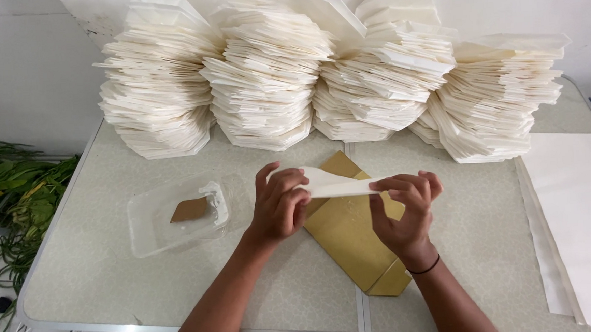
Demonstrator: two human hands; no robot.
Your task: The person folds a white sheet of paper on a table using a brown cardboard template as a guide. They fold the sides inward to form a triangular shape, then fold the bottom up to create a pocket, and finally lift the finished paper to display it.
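Both hands pinch a white sheet of paper [334, 184] that is folded over above the table. My left hand [279, 204] grips its left end with fingers curled. My right hand [407, 207] holds its right end between thumb and fingertips; a dark band sits on that wrist. Under the paper lies a tan cardboard piece [351, 234], flat and slanted on the table [96, 267].
Several tall stacks of folded white paper [269, 72] line the table's far edge against the wall. A clear plastic tray [175, 214] holding a brown scrap lies left of my hands. Flat white sheets [586, 223] lie at the right. Green leafy stems [10, 197] lie on the floor at left.
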